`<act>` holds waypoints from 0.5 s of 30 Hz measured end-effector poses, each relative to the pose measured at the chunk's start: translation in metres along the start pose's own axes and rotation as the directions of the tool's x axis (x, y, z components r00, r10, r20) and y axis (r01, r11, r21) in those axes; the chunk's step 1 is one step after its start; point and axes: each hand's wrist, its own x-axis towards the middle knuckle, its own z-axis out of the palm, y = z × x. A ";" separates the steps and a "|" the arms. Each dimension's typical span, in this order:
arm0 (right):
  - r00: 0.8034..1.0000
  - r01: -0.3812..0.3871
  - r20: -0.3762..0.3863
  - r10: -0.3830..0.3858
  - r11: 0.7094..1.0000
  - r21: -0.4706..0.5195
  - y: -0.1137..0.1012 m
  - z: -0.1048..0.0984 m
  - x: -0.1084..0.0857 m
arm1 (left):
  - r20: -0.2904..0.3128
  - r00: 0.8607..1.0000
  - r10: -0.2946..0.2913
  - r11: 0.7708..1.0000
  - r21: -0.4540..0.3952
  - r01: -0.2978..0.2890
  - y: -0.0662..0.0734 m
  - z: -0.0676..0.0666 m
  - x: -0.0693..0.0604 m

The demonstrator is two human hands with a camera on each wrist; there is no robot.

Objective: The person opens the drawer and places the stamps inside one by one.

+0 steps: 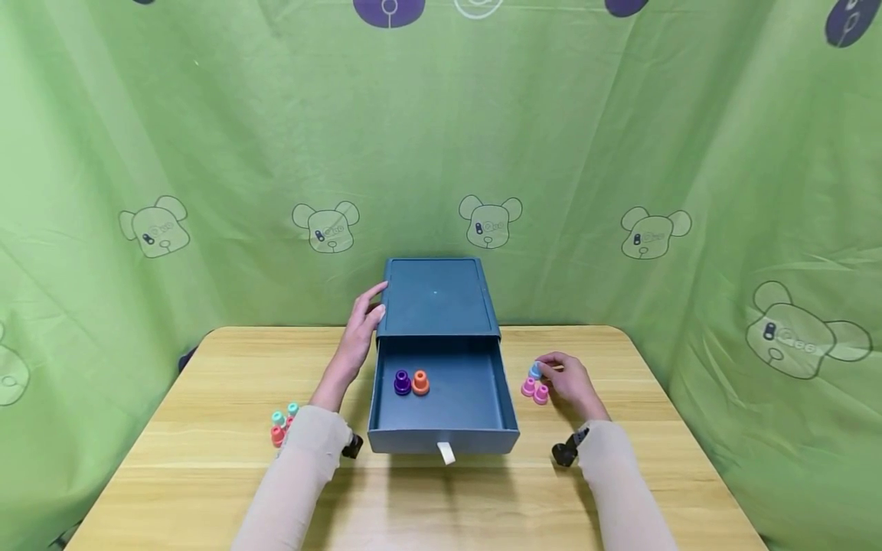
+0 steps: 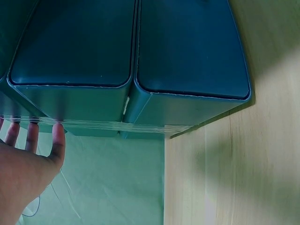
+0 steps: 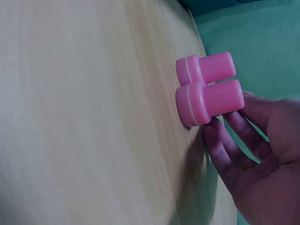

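A dark blue drawer box (image 1: 436, 298) stands at the table's far side, its drawer (image 1: 413, 441) pulled out towards me. My left hand (image 1: 354, 337) rests against the box's left wall with extended fingers, as the left wrist view also shows. To the right of the drawer, my right hand (image 1: 566, 381) pinches a light blue stepped plastic peg (image 1: 534, 371). Two pink pegs (image 1: 528, 387) stand upright just in front of it. In the right wrist view the pink pegs (image 3: 225, 97) hide the blue one. Inside the drawer are a purple peg (image 1: 403, 383) and an orange peg (image 1: 420, 383).
Left of the drawer, partly behind my left sleeve, stand several mint pegs (image 1: 279, 418) and red pegs (image 1: 278, 436). A white pull tab (image 1: 446, 453) sticks out from the drawer front. A green curtain (image 1: 413, 153) hangs behind the wooden table (image 1: 207, 428).
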 end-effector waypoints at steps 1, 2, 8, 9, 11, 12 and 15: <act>1.000 -0.003 -0.003 0.003 1.000 0.006 0.000 0.000 0.000 | -0.002 1.000 0.003 1.000 0.000 -0.003 0.000 0.000 0.000; 1.000 -0.006 -0.003 0.006 1.000 0.008 0.000 0.000 0.000 | -0.006 1.000 0.007 1.000 0.000 -0.007 -0.001 0.001 0.000; 1.000 -0.014 -0.002 0.014 1.000 -0.020 0.001 0.000 0.002 | -0.025 0.999 0.030 1.000 0.005 -0.030 -0.001 0.001 0.000; 1.000 -0.013 -0.003 0.012 0.999 -0.032 0.001 0.000 0.002 | -0.028 0.999 0.032 0.999 0.007 -0.032 -0.001 0.002 0.000; 1.000 -0.016 -0.004 0.015 0.999 -0.048 0.000 0.000 0.001 | -0.031 0.999 0.034 0.999 0.011 -0.033 -0.001 0.002 0.000; 1.000 -0.018 -0.003 0.018 0.998 -0.053 0.000 0.000 0.001 | -0.032 0.999 0.034 0.999 0.013 -0.034 -0.001 0.002 0.000; 1.000 -0.026 0.006 0.026 0.999 -0.047 -0.002 0.000 -0.001 | -0.026 0.999 0.029 1.000 0.012 -0.029 -0.002 0.001 0.000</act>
